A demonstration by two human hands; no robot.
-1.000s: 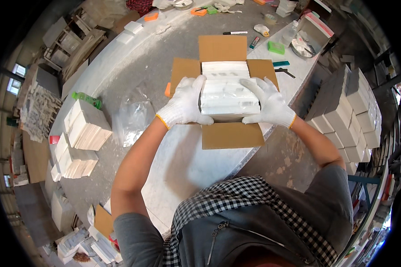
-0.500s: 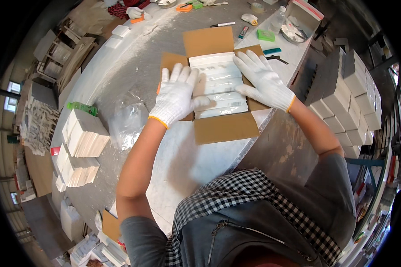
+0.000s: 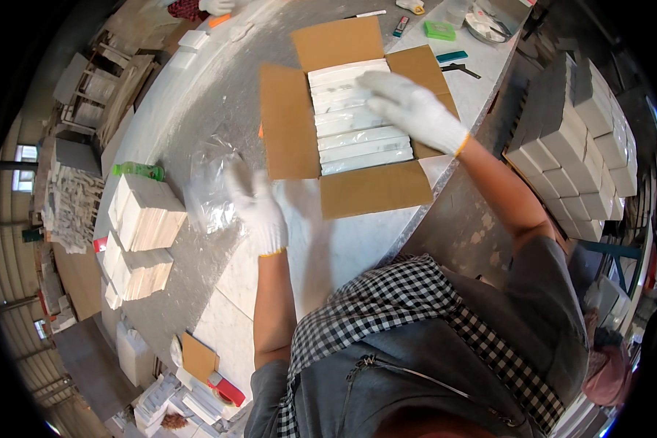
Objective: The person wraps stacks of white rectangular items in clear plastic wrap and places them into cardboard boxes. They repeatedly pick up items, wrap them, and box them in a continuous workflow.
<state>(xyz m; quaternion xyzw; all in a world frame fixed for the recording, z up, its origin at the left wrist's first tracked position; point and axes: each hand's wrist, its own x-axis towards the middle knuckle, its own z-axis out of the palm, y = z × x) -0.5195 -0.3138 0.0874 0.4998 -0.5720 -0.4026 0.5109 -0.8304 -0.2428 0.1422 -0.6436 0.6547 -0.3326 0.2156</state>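
Observation:
An open cardboard box [image 3: 292, 120] stands on the table with all its flaps folded out. Flat white packs in clear wrap [image 3: 365, 142] fill it in a row. My right hand [image 3: 416, 109], in a white knit glove, is over the upper right of these packs, fingers stretched out; whether it touches them I cannot tell. Left of the box, my left hand [image 3: 259, 212], gloved too and blurred, has its fingers extended and holds nothing visible. It is at the right edge of a crumpled clear plastic bag [image 3: 210, 193] on the table.
Stacks of pale tiles [image 3: 146, 219] and a green bottle [image 3: 139, 171] stand at left. Beyond the box lie a green block [image 3: 439, 30], a teal tool [image 3: 452, 55] and a metal bowl [image 3: 485, 29]. White boxes [image 3: 569, 153] are stacked at right. Another person's gloved hand [image 3: 216, 6] shows far left.
My left hand has left the box's left side and moved down toward me. My right hand has shifted inward over the packs. The left flap now lies spread out, and the view has shifted slightly.

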